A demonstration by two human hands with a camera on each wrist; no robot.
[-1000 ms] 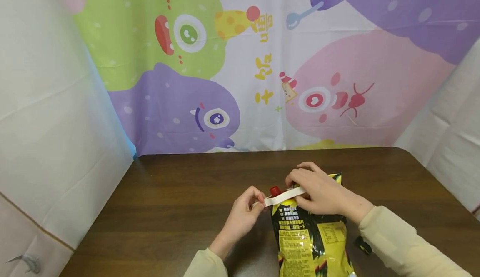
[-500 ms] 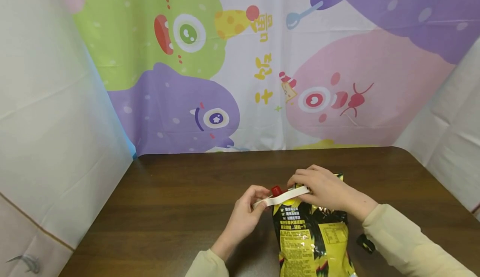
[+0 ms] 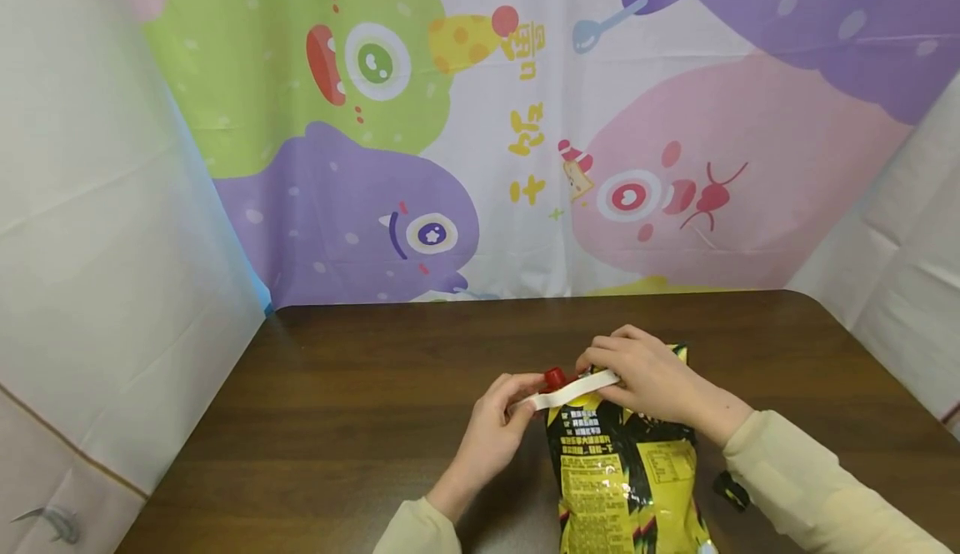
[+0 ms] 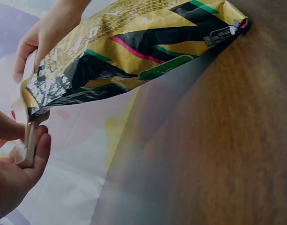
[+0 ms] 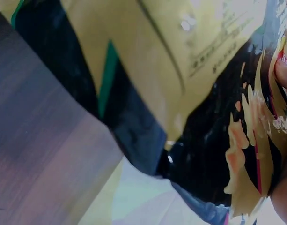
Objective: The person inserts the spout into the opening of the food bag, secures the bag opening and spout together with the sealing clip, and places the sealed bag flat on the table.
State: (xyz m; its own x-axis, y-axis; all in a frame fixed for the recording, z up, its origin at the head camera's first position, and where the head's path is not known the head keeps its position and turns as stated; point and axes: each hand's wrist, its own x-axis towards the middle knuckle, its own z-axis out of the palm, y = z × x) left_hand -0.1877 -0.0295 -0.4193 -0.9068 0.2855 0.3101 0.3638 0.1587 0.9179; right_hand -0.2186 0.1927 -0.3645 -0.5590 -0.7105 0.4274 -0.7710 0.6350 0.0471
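Note:
A yellow-and-black printed snack bag (image 3: 626,487) stands mouth up on the table. Across its top lies a white bag clip (image 3: 573,391) with a red spout cap (image 3: 554,378) sticking up behind it. My left hand (image 3: 498,421) pinches the clip's left end; in the left wrist view, fingers and thumb (image 4: 12,129) are on either side of the clip's end. On the other side my right hand (image 3: 645,379) grips the bag's top by the clip's right end, thumb in front and fingers over the top. The right wrist view shows mostly crinkled bag (image 5: 209,140).
A small black piece (image 3: 730,491) lies on the brown wooden table (image 3: 360,421), right of the bag and near the right sleeve (image 3: 810,471). A cartoon-printed cloth (image 3: 517,121) hangs behind the table, with pale cloth on both sides.
My left hand has shifted slightly right along the clip, its fingers now nearer the red cap. The right hand has moved a little right on the bag's top.

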